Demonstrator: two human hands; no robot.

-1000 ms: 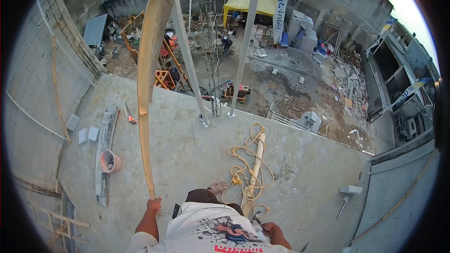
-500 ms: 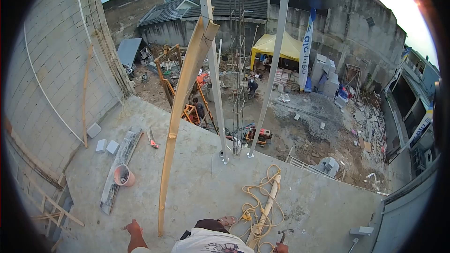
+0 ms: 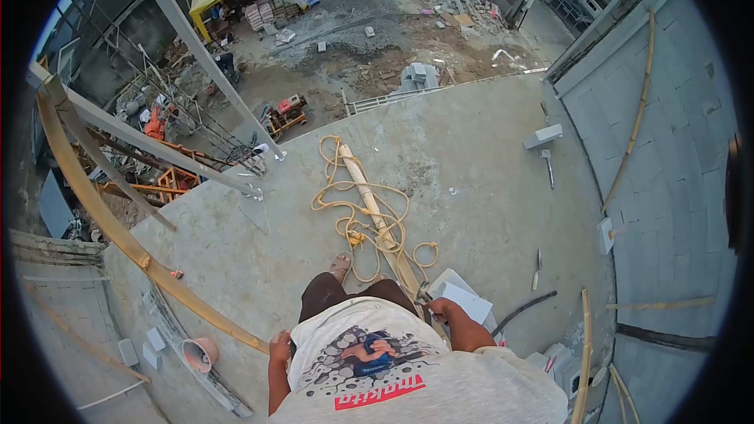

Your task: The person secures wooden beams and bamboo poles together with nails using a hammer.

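Observation:
My right hand (image 3: 441,311) is closed around a hammer (image 3: 425,296), whose head shows beside my right thigh. Low at my left side, my left hand (image 3: 280,345) hangs with its fingers curled and nothing visible in them. It overlaps the lower end of a long wooden plank (image 3: 196,302), which leans up to a metal post (image 3: 169,159). In front of my feet, a yellow rope (image 3: 343,184) lies in loose loops over a wooden beam (image 3: 365,188). Pale blocks (image 3: 465,303) sit just beyond my right hand.
The concrete slab (image 3: 487,141) ends at a drop to the yard, past a second metal post (image 3: 212,63). At left are a bucket (image 3: 199,353) and several small blocks (image 3: 128,352). A trowel (image 3: 537,270), a dark curved strip (image 3: 525,312) and a block wall (image 3: 667,149) are at right.
My view has swung right and down. The right hand, with the hammer, has come in close to my body. My left hand has drawn back to my side and its extended finger has curled.

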